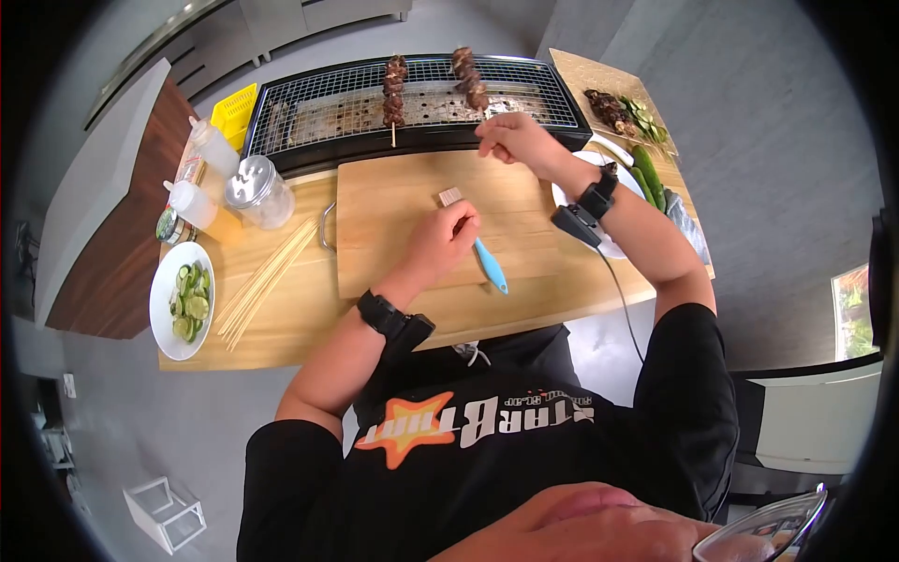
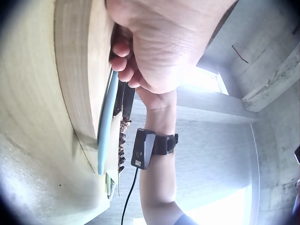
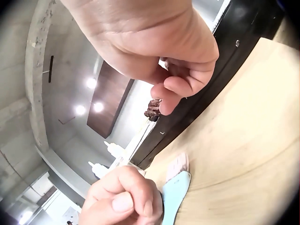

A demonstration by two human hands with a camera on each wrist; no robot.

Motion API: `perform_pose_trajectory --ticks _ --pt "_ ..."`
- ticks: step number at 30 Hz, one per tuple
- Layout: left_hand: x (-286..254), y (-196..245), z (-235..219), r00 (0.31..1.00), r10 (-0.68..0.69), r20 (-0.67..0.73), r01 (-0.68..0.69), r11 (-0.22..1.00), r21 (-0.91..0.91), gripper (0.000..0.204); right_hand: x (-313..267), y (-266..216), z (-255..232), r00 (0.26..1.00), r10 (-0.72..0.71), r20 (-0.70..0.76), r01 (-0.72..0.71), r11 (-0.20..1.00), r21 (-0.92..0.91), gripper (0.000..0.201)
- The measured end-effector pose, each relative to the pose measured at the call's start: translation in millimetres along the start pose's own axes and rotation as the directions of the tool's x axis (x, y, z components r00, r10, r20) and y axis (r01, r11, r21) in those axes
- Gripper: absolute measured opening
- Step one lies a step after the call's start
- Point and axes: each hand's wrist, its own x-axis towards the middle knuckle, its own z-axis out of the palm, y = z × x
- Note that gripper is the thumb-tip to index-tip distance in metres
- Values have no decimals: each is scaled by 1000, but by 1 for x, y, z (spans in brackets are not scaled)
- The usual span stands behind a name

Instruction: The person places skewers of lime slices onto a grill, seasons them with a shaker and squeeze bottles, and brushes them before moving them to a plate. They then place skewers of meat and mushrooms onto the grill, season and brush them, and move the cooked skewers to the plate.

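My right hand (image 1: 521,142) pinches the stick end of a meat skewer (image 1: 469,79) at the front edge of the grill (image 1: 309,161). The browned meat of that skewer is over the wire mesh. To its left, a second meat skewer (image 1: 393,92) lies across the mesh, its stick pointing toward me. Down on the cutting board (image 1: 393,183), my left hand (image 1: 438,242) rests with loosely curled fingers beside a basting brush (image 1: 491,267). The brush has a light blue handle (image 3: 175,197) and pale bristles, and in the head view the hand covers its middle.
At left stand squeeze bottles (image 1: 192,203), a lidded jar (image 1: 262,195), bare wooden skewers (image 1: 267,286) and a bowl of sliced cucumber (image 1: 183,304). A yellow basket (image 1: 234,110) is beside the grill. At right are a white plate (image 1: 562,194), cucumbers (image 1: 646,173) and a tray (image 1: 599,80) with meat.
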Motion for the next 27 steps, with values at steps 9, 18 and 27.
perform_pose_trajectory --ticks 9,18,27 --pt "-2 6 0 1000 -13 11 13 1000 23 14 -34 24 -188 834 -258 -488 -85 813 -576 34" --pt "-1 8 -1 1000 6 -13 -6 999 36 14 -77 83 -287 743 -203 -637 -487 489 -724 30" --pt "-1 13 -3 1000 -12 12 11 999 48 15 -60 11 -175 759 -534 -373 -55 518 -854 23"
